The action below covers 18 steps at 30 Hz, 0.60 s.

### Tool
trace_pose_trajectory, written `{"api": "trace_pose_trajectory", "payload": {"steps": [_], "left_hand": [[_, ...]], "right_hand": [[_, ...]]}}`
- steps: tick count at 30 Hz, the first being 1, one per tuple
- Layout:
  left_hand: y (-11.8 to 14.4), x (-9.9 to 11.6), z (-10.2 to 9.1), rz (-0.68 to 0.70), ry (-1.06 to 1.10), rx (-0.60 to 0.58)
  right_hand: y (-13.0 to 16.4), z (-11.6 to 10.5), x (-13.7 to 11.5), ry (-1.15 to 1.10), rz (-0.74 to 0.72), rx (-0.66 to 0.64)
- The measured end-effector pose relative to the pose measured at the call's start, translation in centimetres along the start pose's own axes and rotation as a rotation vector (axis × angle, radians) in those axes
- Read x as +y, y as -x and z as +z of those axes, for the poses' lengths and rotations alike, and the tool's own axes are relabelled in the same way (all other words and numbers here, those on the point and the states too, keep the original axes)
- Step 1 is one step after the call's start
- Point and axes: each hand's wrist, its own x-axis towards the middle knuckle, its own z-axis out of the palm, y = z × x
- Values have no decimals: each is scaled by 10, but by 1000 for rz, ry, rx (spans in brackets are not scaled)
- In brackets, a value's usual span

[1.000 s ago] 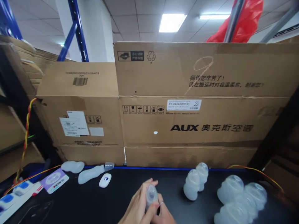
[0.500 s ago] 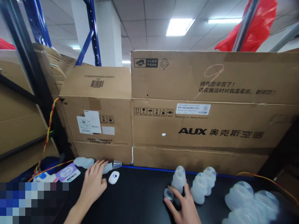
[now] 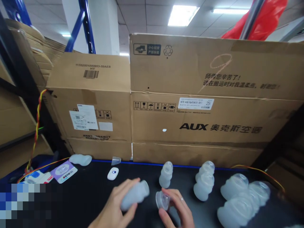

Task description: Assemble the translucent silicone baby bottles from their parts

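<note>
My left hand (image 3: 120, 204) is wrapped round a frosted plastic bottle (image 3: 137, 193), tilted with its open mouth up and to the right. Between the thumb and fingers of my right hand (image 3: 179, 207) is a clear round cap (image 3: 162, 200), its rim turned towards the bottle. Bottle and cap are a short gap apart. Just behind the cap stands a single capped bottle (image 3: 166, 174). To the right are two more capped bottles (image 3: 204, 186), close together.
Several capped bottles (image 3: 241, 202) cluster at the right. Along the back lie another frosted bottle (image 3: 80, 159), a small clear cup (image 3: 116, 161) and a white oval device (image 3: 112, 174). A purple card (image 3: 63, 171) is at left. Cardboard panels (image 3: 194, 148) wall the black table's rear edge.
My left hand has picked up a bottle from the back left and brought it to the middle. My right hand has lifted the cap off the table and turned it sideways.
</note>
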Motion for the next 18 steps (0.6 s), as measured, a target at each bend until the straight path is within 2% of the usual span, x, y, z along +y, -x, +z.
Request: {"api": "trace_pose_trajectory", "payload": {"steps": [2,4,6,9,11,12,14,16,18], "left_hand": [[11,12,22,-18,195,-163],[18,20,35,-89,439,-202],[18,28,41,-236,764,-218],[8,44,45,-486,1321,-368],[1,57,47,-572,1526,-417],[-2,62,48,-592,1568,-409],[-4,68,49,-608,1581,-382],[-2,70,48,-572,1520,-352],[-1,69,45,-525,1373,-257]], "right_hand": [[-4,-4,3,-156,18,-156],[-6,-7,7,-255,21,-252],[-7,-9,9,-339,26,-282],[-8,-15,8,-457,67,-372],[-10,-21,2,-487,98,-441],[-11,-24,-1,-471,103,-440],[-13,-27,-5,-366,139,-360],[-14,-26,-7,-208,197,-297],[-12,-23,-5,-97,160,-330]]}}
